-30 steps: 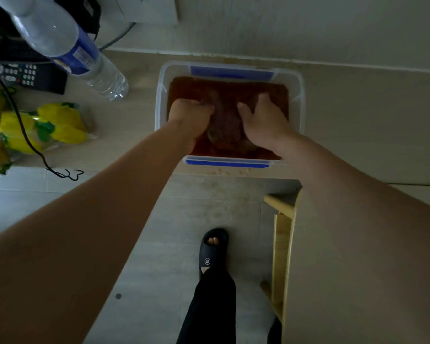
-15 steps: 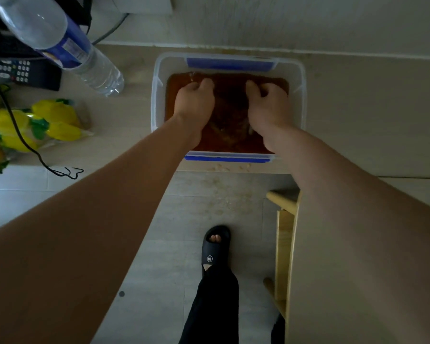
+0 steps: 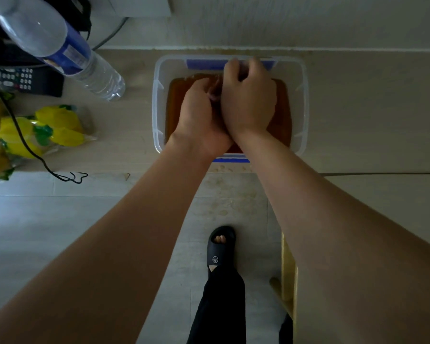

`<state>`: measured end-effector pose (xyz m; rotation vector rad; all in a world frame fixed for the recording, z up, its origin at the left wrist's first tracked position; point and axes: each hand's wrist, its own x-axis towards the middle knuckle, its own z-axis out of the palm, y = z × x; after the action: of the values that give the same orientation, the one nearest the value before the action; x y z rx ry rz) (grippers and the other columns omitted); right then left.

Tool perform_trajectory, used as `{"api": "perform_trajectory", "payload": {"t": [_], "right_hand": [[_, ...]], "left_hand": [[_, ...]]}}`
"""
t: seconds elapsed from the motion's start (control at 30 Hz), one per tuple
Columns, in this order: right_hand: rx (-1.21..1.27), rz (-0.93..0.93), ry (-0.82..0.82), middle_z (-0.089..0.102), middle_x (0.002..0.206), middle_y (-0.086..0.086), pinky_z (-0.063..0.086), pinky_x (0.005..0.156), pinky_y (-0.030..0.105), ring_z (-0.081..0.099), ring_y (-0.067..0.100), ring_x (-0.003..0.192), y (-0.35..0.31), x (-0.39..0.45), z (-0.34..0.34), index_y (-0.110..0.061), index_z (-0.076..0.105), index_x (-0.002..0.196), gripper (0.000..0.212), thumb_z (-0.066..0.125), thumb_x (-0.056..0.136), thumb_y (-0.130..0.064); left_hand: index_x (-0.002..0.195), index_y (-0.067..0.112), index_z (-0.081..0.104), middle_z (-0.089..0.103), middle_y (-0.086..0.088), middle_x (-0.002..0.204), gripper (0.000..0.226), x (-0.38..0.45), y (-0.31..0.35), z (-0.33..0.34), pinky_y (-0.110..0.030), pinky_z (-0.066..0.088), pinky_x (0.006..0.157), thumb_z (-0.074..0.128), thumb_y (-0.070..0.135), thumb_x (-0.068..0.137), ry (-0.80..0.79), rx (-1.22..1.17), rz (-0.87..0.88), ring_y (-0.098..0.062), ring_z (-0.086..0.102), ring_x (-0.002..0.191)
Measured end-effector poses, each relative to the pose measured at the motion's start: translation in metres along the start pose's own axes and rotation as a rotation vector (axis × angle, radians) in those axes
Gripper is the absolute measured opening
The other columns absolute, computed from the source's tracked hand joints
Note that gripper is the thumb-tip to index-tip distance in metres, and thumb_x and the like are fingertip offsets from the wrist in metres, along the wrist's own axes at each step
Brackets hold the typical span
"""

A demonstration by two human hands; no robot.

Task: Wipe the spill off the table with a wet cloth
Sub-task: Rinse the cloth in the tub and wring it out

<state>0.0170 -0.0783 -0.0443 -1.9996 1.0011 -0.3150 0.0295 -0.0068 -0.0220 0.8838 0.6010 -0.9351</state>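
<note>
Both hands meet over a clear tub [image 3: 157, 103] of brown water on the table [image 3: 358, 115], the left hand [image 3: 199, 120] and right hand [image 3: 248, 100] curled tight together around a bunched cloth [image 3: 215, 91] barely visible between them, a water bottle [image 3: 60, 45] lying nearby.

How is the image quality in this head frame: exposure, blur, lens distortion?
Head view: dim and underexposed overall; wide-angle lens bends the water bottle and stretches the forearms; focus is fair, though the cloth between left hand and right hand in the container is lost in shadow.
</note>
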Motion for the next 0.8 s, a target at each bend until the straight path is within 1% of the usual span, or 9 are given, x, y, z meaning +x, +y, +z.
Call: {"api": "perform_trajectory", "payload": {"t": [0.13,0.23,0.27,0.37,0.47,0.57,0.67,0.73,0.8], "right_hand": [[0.022,-0.027,-0.201,0.056,0.056,-0.008,0.039,0.056,0.029,0.055,0.008,0.052,0.007,-0.02,0.009,-0.024,0.052,0.06,0.039,0.056,0.099,-0.028],[-0.073,0.027,-0.129,0.062,0.069,-0.003,0.04,0.064,0.034,0.059,0.015,0.065,0.011,-0.002,0.001,-0.018,0.055,0.069,0.034,0.049,0.102,-0.028],[-0.066,0.058,-0.092,0.061,0.069,-0.005,0.039,0.065,0.032,0.058,0.012,0.064,0.011,0.001,0.003,-0.019,0.056,0.072,0.033,0.048,0.103,-0.027],[-0.077,0.023,-0.142,0.054,0.062,-0.01,0.028,0.052,0.019,0.047,0.003,0.055,0.01,-0.015,0.014,-0.024,0.051,0.066,0.037,0.048,0.102,-0.027],[-0.189,-0.007,-0.123,0.064,0.077,0.0,0.033,0.063,0.03,0.055,0.018,0.068,0.017,-0.003,0.01,-0.019,0.053,0.074,0.034,0.044,0.105,-0.03],[-0.259,0.001,-0.122,0.061,0.084,0.0,0.031,0.065,0.03,0.056,0.018,0.078,0.021,0.024,-0.001,-0.015,0.057,0.087,0.036,0.038,0.109,-0.035],[-0.136,0.057,-0.131,0.059,0.076,-0.009,0.033,0.06,0.028,0.055,0.012,0.07,0.031,0.028,-0.012,-0.018,0.058,0.081,0.042,0.039,0.109,-0.044],[-0.013,0.149,-0.153,0.062,0.074,-0.012,0.035,0.051,0.017,0.057,0.002,0.066,0.042,0.026,-0.02,-0.023,0.06,0.079,0.044,0.042,0.107,-0.051],[0.047,0.222,-0.237,0.068,0.084,-0.008,0.043,0.059,0.02,0.063,0.005,0.075,0.052,0.029,-0.026,-0.019,0.068,0.094,0.043,0.046,0.103,-0.056]], "left_hand": [[0.144,0.005,0.055,0.069,-0.014,0.118,0.042,-0.007,0.003,-0.007,-0.044,0.056,0.101,0.036,0.016,0.108,0.048,0.067,0.028,-0.029,0.066,0.116],[0.133,0.01,0.062,0.071,-0.014,0.124,0.038,-0.012,-0.004,-0.004,-0.047,0.057,0.099,0.034,0.021,0.11,0.052,0.1,0.002,-0.029,0.068,0.117],[0.129,0.01,0.063,0.071,-0.016,0.124,0.036,-0.011,-0.003,-0.003,-0.047,0.057,0.097,0.034,0.021,0.11,0.054,0.124,0.006,-0.03,0.068,0.115],[0.133,0.006,0.062,0.07,-0.019,0.126,0.038,-0.009,0.004,-0.006,-0.044,0.06,0.091,0.037,0.016,0.107,0.107,0.191,0.014,-0.03,0.069,0.113],[0.127,0.011,0.063,0.073,-0.014,0.12,0.033,-0.011,0.002,-0.007,-0.042,0.061,0.09,0.036,0.019,0.11,0.114,0.228,-0.004,-0.027,0.07,0.111],[0.119,0.015,0.065,0.073,-0.009,0.118,0.028,-0.007,0.001,-0.008,-0.045,0.059,0.096,0.039,0.024,0.112,0.138,0.272,0.075,-0.024,0.069,0.113],[0.121,0.019,0.062,0.071,-0.008,0.124,0.027,-0.002,0.007,-0.014,-0.047,0.059,0.096,0.043,0.035,0.11,0.16,0.357,0.134,-0.026,0.068,0.116],[0.121,0.02,0.064,0.073,-0.006,0.12,0.031,0.001,0.01,-0.02,-0.042,0.062,0.089,0.053,0.045,0.105,0.183,0.42,0.117,-0.024,0.071,0.11],[0.124,0.017,0.064,0.073,-0.007,0.119,0.033,0.007,0.015,-0.023,-0.037,0.064,0.083,0.068,0.038,0.099,0.214,0.544,0.084,-0.022,0.073,0.105]]}}
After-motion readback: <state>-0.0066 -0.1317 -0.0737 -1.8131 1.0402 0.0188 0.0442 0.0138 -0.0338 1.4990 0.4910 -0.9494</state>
